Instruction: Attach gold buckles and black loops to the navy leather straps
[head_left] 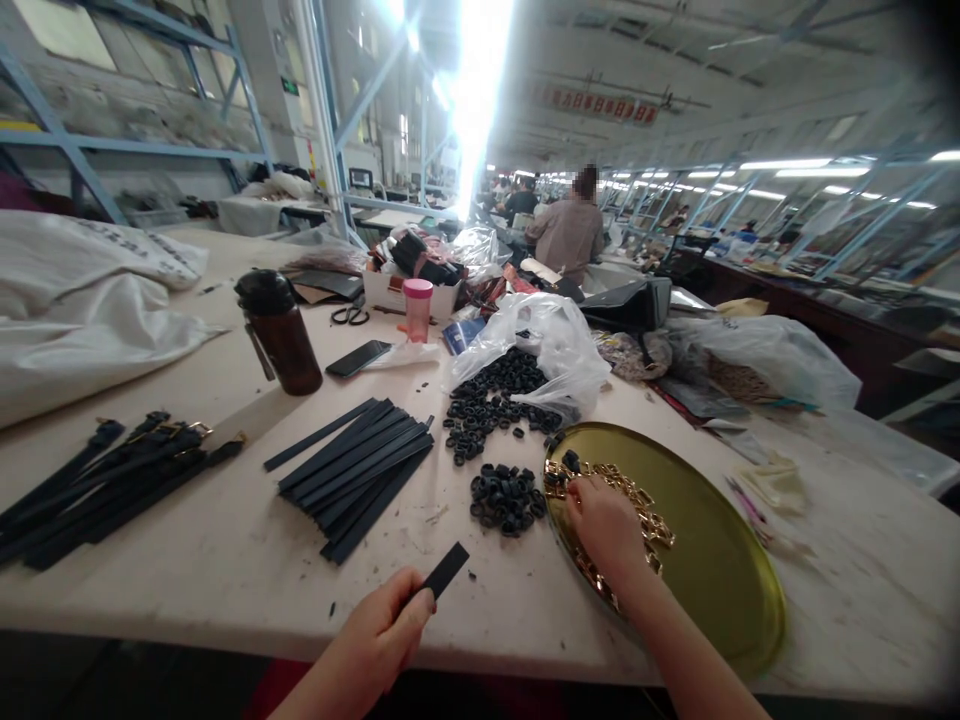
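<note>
Left hand [375,630] is nearest, fingers closed on a short dark strap piece [444,572], its end sticking out past the thumb. Right hand [604,525] is over a brass-coloured round tray [720,570], fingertips down in a loose heap of gold metal buckles [645,520]; can't tell if one is gripped. Black loops [506,498] sit in a small pile on the counter [225,570], just left of the tray. A bigger spread of loops [487,405] lies beside and partly in a clear plastic bag [540,345]. Further left, a stack of cut dark strips [352,475] shows no buckles. Past it, a bundle of dark straps [105,490] already carries gold buckles. Status from this view: some straps fitted; many strips, loops and tray buckles still loose. Behind: brown bottle [279,335], black-handled scissors [350,316], phone [358,358], pink-lidded cup [417,310], seated person [574,230].
</note>
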